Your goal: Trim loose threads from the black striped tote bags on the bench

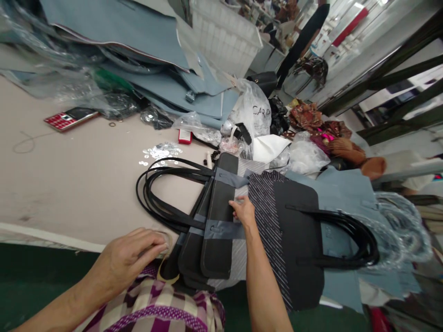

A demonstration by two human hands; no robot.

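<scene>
The right hand (244,210) reaches over the dark bag panels (221,216), which lie fanned on the table (86,184) beside the diagonally striped fabric (265,198) — its index finger is extended to the top panel's edge, the other fingers curled in, though whether it pinches anything I cannot tell. The left hand (133,251) hovers near the panels' lower left, just above a thin yellowish strip (169,279) (by the checked cloth (166,309)) — fingers bunched close together, thumb near their tips, any grip unclear.
</scene>
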